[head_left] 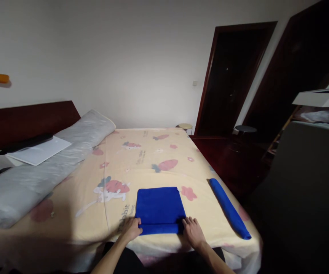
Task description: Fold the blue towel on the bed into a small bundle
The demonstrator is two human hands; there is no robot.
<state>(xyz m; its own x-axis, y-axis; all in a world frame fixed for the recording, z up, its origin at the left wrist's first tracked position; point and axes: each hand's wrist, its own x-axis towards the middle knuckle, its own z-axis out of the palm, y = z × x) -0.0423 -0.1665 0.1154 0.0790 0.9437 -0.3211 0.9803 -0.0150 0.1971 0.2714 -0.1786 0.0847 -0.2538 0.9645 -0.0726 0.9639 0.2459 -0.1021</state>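
Observation:
A blue cloth point(160, 205) lies on the bed near its front edge, with its near side turned over into a flat roll. My left hand point(132, 230) is closed on the left end of that roll. At the opposite end, my right hand point(193, 233) pinches the roll with its fingers curled over the edge. Off to the right, a second blue cloth point(229, 208) is rolled into a long tube and lies apart from both hands.
The bed point(164, 146) has a cream sheet printed with rabbits and carrots. A long grey bundle point(75, 140) and a white flat board point(40, 149) lie on the left by the dark headboard point(30, 120). Two stools, a door point(235, 80) and a dark cabinet point(307, 190) stand beyond.

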